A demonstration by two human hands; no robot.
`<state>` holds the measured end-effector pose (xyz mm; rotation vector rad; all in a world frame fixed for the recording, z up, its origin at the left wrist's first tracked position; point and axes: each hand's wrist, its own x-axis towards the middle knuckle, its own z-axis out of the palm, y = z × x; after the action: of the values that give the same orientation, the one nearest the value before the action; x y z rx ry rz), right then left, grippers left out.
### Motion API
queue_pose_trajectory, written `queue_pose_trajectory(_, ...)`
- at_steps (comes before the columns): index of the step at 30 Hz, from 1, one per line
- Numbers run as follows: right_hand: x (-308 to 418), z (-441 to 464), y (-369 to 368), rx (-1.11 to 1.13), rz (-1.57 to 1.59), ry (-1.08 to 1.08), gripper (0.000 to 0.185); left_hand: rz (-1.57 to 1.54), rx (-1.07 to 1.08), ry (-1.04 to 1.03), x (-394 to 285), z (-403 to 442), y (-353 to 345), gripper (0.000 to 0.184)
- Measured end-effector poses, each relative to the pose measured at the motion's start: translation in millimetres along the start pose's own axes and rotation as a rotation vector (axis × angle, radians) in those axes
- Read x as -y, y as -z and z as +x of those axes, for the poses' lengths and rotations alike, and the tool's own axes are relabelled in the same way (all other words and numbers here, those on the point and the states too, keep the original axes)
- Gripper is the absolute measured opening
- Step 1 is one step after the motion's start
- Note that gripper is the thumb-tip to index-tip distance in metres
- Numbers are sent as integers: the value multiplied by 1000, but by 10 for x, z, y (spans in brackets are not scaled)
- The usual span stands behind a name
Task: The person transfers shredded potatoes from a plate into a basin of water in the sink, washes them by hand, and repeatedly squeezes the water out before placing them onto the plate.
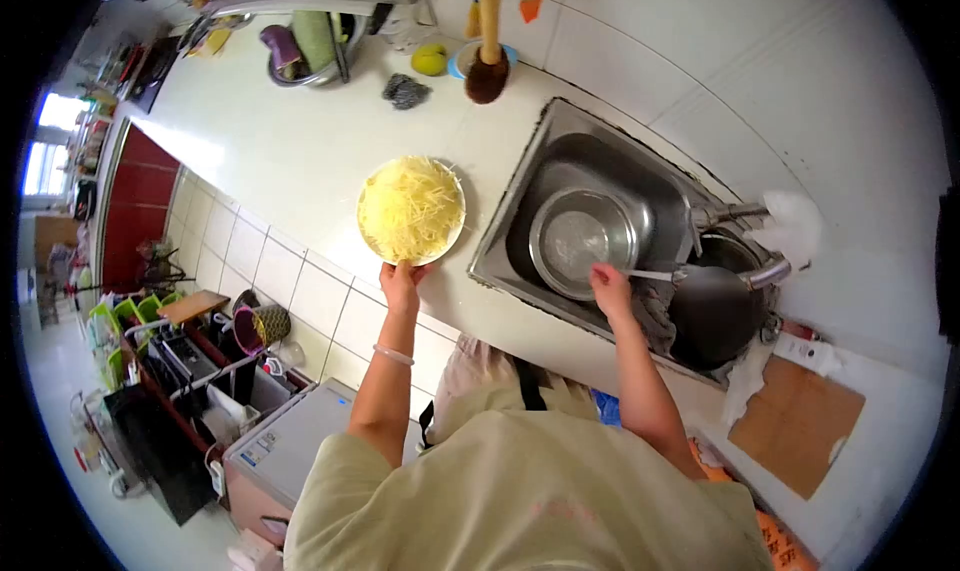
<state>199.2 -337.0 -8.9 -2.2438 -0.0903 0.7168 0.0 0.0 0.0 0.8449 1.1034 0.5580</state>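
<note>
My left hand (400, 287) grips the near edge of a white plate (461, 225), thumb on top and fingers underneath. A high heap of pale yellow shreds (410, 209), like shredded potato, covers this plate at the counter's front edge. At the sink, my right hand (612, 293) has its fingers closed at the near right rim of a round metal bowl (580, 233). The bowl rests in the sink basin (650, 196). A light-coloured handle (652, 274) runs from beside that hand toward a dark, blurred pan (712, 316); whether the fingers touch the handle I cannot tell.
A faucet (728, 212) reaches over the sink's right side. Along the wall lie a steel bowl with vegetables (310, 56), a wad of scouring wire (405, 92), a yellow-green fruit (429, 60) and a long-handled brush (487, 76). A grey cabinet (300, 441) stands behind on the left.
</note>
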Motion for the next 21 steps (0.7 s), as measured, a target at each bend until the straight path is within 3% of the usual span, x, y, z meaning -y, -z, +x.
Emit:
queue_pose_trajectory(2, 245, -146, 110, -29, -77, 54, 27, -13, 79, -36, -34, -152, -127, 29)
queue_pose_trajectory(3, 435, -24, -395, -7, 28, 78, 27, 61, 75, -117, -504, -36, 28, 29)
queue_pose_trajectory(6, 236, -59, -6, -82, 81, 151, 31, 142, 273, -77, -351, -379, -378, 28)
queue_pose_trajectory(7, 245, -63, 69, -99, 76, 133, 31, 145, 292, -60, -324, -421, -467, 28)
queue_pose_trajectory(9, 338, -36, 82, -63, 427, -22, 42, 321, 422, 10, -365, -398, -594, 28)
queue_pose_trajectory(15, 570, -37, 264, -54, 722, -138, 57, 634, 557, 6, -63, -317, -1322, 23)
queue_pose_trajectory(17, 469, 50, 251, -44, 768, -170, 61, 1187, 634, -324, 91, -211, -1565, 25)
queue_pose_trajectory(19, 393, 164, 221, 59, 844, -251, 66, 1213, 652, -205, 216, -121, -1889, 26)
queue_pose_trajectory(21, 290, 222, 206, 95, 884, -256, 69, 1651, 662, -473, 309, -226, -2257, 25)
